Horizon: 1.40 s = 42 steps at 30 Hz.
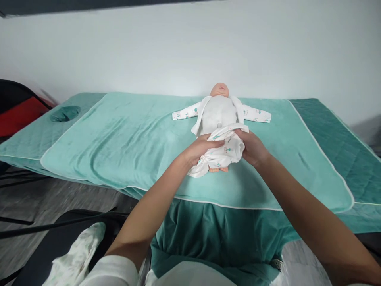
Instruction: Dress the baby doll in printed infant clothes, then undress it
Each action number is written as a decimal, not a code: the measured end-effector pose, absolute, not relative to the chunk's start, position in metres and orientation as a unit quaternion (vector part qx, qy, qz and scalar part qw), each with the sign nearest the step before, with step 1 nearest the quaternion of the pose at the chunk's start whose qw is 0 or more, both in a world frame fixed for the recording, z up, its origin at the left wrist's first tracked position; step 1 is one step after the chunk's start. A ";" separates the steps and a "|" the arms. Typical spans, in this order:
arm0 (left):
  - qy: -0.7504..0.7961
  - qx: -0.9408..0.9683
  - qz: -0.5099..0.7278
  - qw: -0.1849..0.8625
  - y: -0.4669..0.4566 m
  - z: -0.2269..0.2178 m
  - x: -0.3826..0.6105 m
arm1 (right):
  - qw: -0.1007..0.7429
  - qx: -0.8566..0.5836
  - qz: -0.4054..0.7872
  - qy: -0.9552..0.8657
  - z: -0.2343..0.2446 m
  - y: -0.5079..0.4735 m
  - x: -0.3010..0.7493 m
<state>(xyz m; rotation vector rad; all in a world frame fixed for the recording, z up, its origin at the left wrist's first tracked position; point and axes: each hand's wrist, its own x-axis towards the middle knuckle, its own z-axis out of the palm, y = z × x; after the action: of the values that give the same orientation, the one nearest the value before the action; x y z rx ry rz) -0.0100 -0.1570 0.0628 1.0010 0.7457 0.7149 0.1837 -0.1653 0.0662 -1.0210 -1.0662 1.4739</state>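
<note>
A baby doll point(219, 111) lies on its back on the light green blanket, head towards the wall and arms spread. An open jacket point(257, 114) with white, printed sleeves is on its arms. Over the doll's legs, my hands hold bunched white baby pants point(228, 146) with a green print. My left hand point(202, 149) grips the left side of the cloth, thumb on top. At the upper right edge, my right hand point(252, 146) pinches the fabric. Below the cloth the doll's feet point(218, 169) show; its legs are mostly covered.
The light green blanket point(119, 139) covers a padded table point(351, 147) set against a white wall. A face hole point(64, 113) is at the table's left end. Printed white cloth point(79, 254) lies on a black chair point(32, 262) at lower left. Something red point(22, 115) rests on another chair.
</note>
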 end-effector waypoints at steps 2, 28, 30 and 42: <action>0.378 0.465 0.341 0.724 -0.156 0.062 -0.009 | 0.469 -0.444 0.628 -0.435 0.059 -0.175 0.186; 0.398 0.795 0.098 0.448 -0.176 0.074 -0.001 | 0.418 -0.523 0.586 -0.456 0.001 -0.254 0.182; 0.389 0.776 0.120 0.481 -0.175 0.075 -0.004 | 0.415 -0.497 0.624 -0.438 -0.003 -0.253 0.183; 0.312 0.722 0.102 0.610 -0.160 0.089 -0.018 | 0.540 -0.476 0.521 -0.458 -0.011 -0.234 0.185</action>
<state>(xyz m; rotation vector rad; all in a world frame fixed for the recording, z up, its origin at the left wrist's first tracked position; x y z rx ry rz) -0.0175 -0.1597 0.0888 1.6669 0.7194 0.2353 0.1853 -0.2341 -0.0115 -1.1319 -1.0877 1.2390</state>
